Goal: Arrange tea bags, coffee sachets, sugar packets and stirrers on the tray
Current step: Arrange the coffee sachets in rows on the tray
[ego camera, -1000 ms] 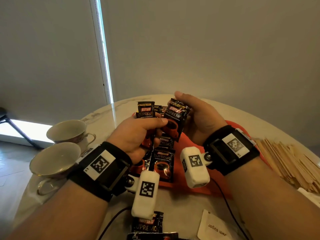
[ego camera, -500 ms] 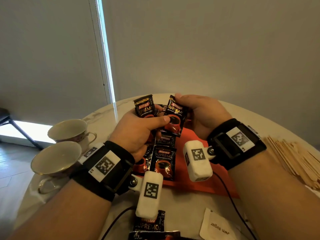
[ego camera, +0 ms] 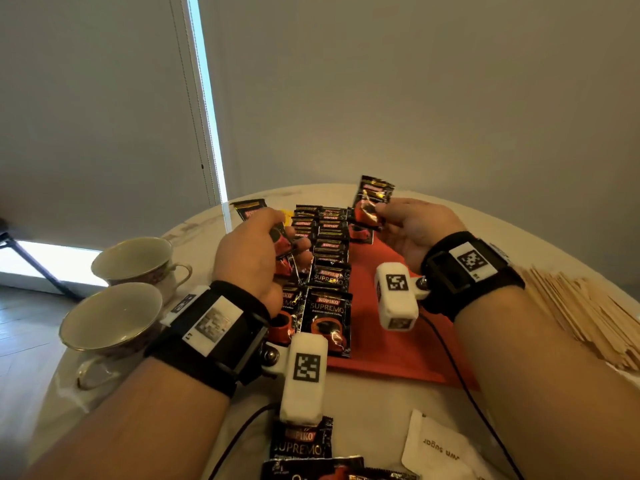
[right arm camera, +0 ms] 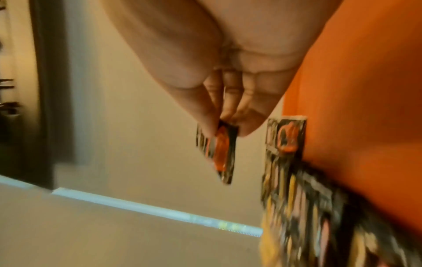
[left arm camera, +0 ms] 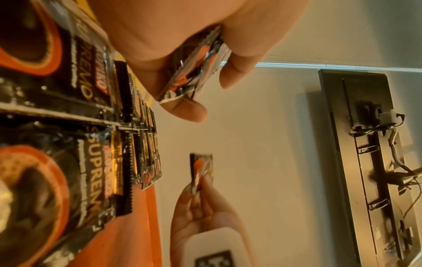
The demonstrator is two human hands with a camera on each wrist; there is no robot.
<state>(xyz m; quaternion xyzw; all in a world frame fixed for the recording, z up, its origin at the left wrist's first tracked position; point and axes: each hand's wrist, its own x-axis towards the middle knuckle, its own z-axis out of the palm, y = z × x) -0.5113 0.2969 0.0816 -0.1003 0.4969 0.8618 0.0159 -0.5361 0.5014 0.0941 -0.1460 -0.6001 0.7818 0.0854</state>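
Left hand (ego camera: 252, 251) grips a small stack of coffee sachets (ego camera: 282, 242) over the rows of Kopiko Supremo packets (ego camera: 327, 310) on the orange tray (ego camera: 381, 348). Right hand (ego camera: 414, 226) pinches one sachet (ego camera: 372, 199) upright above the tray's far end.

hands: a second ago they met close together over the tray; now the left hand (ego camera: 254, 252) and right hand (ego camera: 414, 228) are well apart.
right hand's sachet (ego camera: 372, 199): pulled off to the right, pinched by its lower end, standing upright over the far rows.
left hand's sachets (ego camera: 277, 237): lower and further left now, a small bunch in the grip.
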